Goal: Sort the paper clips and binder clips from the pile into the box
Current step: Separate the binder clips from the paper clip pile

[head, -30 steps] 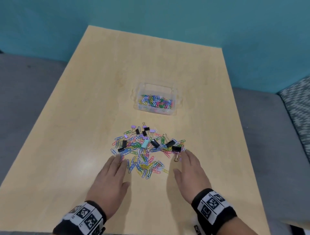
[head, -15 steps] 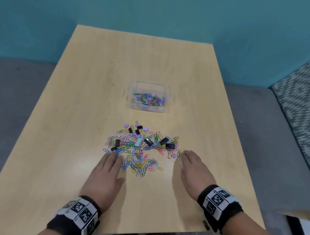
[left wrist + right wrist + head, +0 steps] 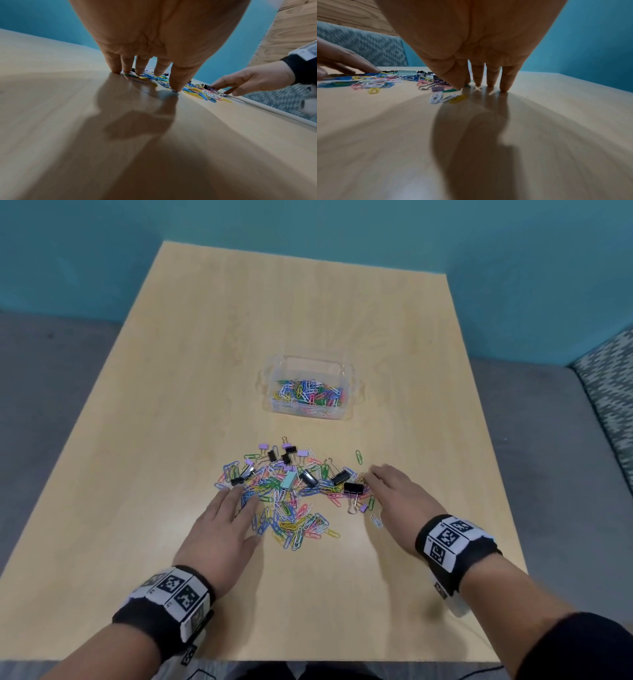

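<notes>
The pile [image 3: 291,491] of paper clips and binder clips spreads wider left-to-right, just nearer the person than the clear box [image 3: 310,386]. Left hand [image 3: 222,525] lies flat, fingers straight on the pile's left edge; right hand [image 3: 397,494] fingers straight, fingertips on the table [image 3: 137,474] at the pile's right edge, holding nothing.

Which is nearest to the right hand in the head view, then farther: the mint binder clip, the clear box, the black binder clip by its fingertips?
From the right hand:
1. Black binder clip, just left of the fingertips.
2. Mint binder clip, mid-pile, farther left.
3. Clear box, beyond the pile, toward the table's far end.
</notes>
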